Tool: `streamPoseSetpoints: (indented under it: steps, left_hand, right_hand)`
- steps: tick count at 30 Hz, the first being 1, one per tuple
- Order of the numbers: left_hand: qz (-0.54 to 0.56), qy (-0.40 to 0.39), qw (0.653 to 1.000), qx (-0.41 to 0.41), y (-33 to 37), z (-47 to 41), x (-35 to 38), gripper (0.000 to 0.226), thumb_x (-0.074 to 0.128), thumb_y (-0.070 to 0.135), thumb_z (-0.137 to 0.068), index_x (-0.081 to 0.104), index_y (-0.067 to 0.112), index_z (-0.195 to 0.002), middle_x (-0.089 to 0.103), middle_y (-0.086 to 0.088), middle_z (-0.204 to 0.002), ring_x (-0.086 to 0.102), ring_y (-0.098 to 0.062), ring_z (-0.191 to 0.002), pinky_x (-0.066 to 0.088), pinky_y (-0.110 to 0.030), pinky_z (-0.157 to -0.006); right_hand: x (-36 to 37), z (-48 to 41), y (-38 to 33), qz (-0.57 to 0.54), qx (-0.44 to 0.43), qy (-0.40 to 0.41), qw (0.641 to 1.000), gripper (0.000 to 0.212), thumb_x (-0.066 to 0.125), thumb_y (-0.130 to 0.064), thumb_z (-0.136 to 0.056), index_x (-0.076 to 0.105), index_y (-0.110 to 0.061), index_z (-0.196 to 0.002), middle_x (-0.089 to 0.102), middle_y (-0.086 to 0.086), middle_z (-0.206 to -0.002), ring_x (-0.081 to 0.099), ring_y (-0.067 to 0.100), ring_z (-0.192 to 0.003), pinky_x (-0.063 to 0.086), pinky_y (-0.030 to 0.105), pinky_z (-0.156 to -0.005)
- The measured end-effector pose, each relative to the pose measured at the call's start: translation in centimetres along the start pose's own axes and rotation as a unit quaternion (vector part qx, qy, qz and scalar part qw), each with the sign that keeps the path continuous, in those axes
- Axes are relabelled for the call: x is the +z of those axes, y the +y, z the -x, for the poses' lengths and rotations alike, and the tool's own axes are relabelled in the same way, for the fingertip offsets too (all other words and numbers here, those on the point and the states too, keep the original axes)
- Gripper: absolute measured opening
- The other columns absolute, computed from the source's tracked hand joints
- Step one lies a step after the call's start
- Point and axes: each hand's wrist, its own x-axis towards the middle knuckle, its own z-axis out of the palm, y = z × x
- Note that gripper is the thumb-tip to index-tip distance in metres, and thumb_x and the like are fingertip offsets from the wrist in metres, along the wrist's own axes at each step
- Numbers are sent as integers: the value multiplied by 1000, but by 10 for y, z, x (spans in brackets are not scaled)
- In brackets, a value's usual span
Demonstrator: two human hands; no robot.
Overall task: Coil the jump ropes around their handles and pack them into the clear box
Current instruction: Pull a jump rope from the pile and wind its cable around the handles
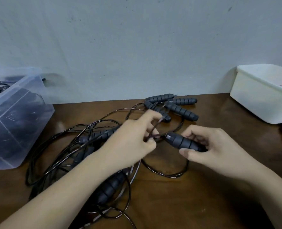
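The right hand [208, 146] grips a foam jump-rope handle [183, 142] over the tabletop [219, 195]. Its long axis runs 10 to 4 o'clock, cord end toward the left hand [133, 138], which pinches the cord [158, 137] at the handle's 9 o'clock. The clear box [21, 113] sits well apart, also toward 9 o'clock.

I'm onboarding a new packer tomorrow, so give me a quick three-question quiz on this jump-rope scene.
1. True or false: the right hand grips a grey handle.
2. Which container stands at the left? A) clear box B) wicker basket C) metal bucket
3. Fill in: the left hand pinches a thin black ____.
Key: 1 true; 2 A; 3 rope.
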Motion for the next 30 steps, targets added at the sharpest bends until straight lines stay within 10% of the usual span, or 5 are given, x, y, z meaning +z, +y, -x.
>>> streamPoseSetpoints:
  steps: [4,9,16,25,30]
  left_hand:
    - [-44,84,995,5,0,-1,-21,62,88,29,-81,51,47,-127,54,24,-120,61,0,-100,57,-31,-84]
    - [-94,10,994,48,8,6,-33,22,82,46,-83,68,32,-74,46,22,-114,49,-4,-111,44,-25,-84]
    - [-96,-70,993,-3,1,18,-91,32,80,53,-86,75,25,-72,54,20,-110,61,-6,-93,49,-33,-86]
    - [7,77,996,-37,1,28,-128,29,71,47,-95,82,25,-82,65,8,-100,66,-6,-90,51,-33,-88]
    - [-38,87,994,-48,-5,29,-136,29,65,35,-103,77,21,-81,61,-4,-94,64,-17,-88,50,-44,-88]
  right_hand:
    - [-2,1,-3,-48,-9,22,999,19,80,-30,-93,74,-20,-107,70,1,-92,69,21,-85,55,45,-80]
    - [-5,-2,-16,-146,-30,104,983,24,76,-37,-84,73,-18,-98,63,5,-76,56,12,-67,40,23,-62]
    - [-30,-34,-53,-216,33,207,954,18,69,-23,-101,66,-15,-85,49,20,-67,39,25,-50,32,27,-47]
    - [19,-79,-124,-422,4,-117,899,14,59,-14,-91,53,-8,-103,56,16,-78,47,26,-57,41,35,-54]
    - [47,-110,-154,-345,-15,1,939,27,87,-20,-89,65,-7,-97,56,11,-62,49,21,-51,45,32,-51]
